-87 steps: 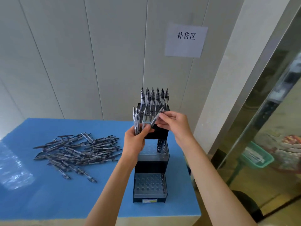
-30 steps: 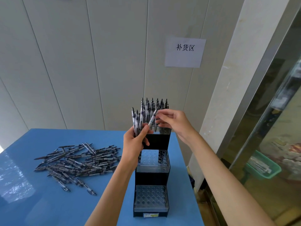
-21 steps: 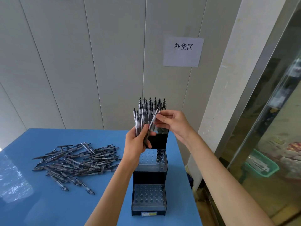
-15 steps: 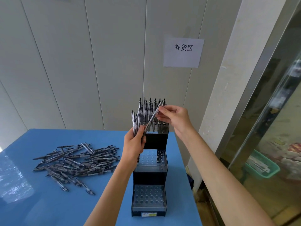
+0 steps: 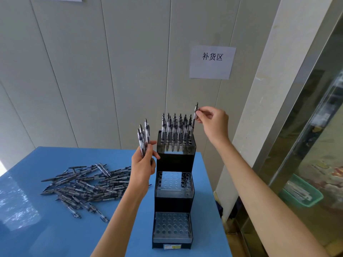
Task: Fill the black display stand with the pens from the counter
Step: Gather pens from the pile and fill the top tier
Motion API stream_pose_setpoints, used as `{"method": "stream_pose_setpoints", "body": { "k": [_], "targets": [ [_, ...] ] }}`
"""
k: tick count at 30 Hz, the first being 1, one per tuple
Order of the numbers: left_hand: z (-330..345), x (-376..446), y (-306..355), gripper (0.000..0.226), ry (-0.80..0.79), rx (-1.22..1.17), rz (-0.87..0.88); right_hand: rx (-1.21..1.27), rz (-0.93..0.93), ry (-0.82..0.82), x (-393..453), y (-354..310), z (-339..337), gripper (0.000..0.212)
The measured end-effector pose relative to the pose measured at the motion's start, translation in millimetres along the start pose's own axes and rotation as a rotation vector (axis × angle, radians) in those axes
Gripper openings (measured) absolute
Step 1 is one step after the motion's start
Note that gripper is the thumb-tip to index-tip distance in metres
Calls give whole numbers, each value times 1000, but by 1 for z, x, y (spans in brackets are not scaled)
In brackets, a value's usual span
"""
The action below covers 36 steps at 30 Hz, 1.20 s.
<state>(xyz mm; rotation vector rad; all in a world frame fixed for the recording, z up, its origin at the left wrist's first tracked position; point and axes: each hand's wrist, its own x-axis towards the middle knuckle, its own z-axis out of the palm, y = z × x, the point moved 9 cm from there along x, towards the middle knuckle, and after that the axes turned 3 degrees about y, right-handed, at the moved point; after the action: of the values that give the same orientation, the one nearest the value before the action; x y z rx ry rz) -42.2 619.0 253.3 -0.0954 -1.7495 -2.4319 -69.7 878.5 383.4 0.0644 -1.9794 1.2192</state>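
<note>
The black display stand (image 5: 174,160) rises in three steps at the right end of the blue counter (image 5: 46,234). Several pens stand upright in its top tier (image 5: 176,143); the middle tier (image 5: 174,182) and bottom tier (image 5: 171,226) show open holes. My left hand (image 5: 143,166) grips a small bunch of pens (image 5: 143,136) upright, just left of the top tier. My right hand (image 5: 213,121) pinches a single pen (image 5: 194,115) near its top, held upright over the top tier's right side. A heap of loose pens (image 5: 85,184) lies on the counter to the left.
A grey panelled wall with a paper sign (image 5: 212,62) stands right behind the stand. The counter's right edge runs close beside the stand. Beyond it are a white pillar (image 5: 263,101), a glass panel and a green basket (image 5: 302,193) lower down.
My right hand drew one pen out of the bunch in my left hand and carried it up and right, over the top tier. My left hand moved slightly left.
</note>
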Motion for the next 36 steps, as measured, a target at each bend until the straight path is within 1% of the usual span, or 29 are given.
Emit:
{"method": "stream_pose_setpoints", "body": {
  "k": [4,8,14,17,20,24,26,28,30,32,34,36],
  "targets": [
    [1,1,2,26,-13,24,11,-41,2,-12,-5,4,4,8],
    [0,0,4,20,1,62,20,-103,-3,-29,-12,10,7,7],
    [0,-3,3,22,6,71,18,-184,26,-79,-25,27,16,9],
    [-2,-3,-3,27,21,78,-9,-198,43,-92,-33,33,18,9],
    [-4,-3,-8,31,23,75,-38,-220,37,-55,-35,34,13,6],
    [-6,-2,-7,26,29,71,-52,-219,40,52,-38,27,3,8],
    [-6,0,-6,23,31,71,-54,-178,30,64,-39,17,6,9],
    [-5,1,-5,19,35,58,-61,-68,68,-24,-40,9,19,10],
    [-3,3,-5,14,51,44,-68,84,161,-197,-44,1,43,14],
    [-3,4,-4,14,62,39,-67,182,234,-351,-51,-6,66,17],
    [-2,5,-4,14,54,45,-60,256,286,-424,-58,-10,81,16],
    [-5,5,-4,14,50,56,-57,330,345,-430,-62,-9,89,14]
  ]
}}
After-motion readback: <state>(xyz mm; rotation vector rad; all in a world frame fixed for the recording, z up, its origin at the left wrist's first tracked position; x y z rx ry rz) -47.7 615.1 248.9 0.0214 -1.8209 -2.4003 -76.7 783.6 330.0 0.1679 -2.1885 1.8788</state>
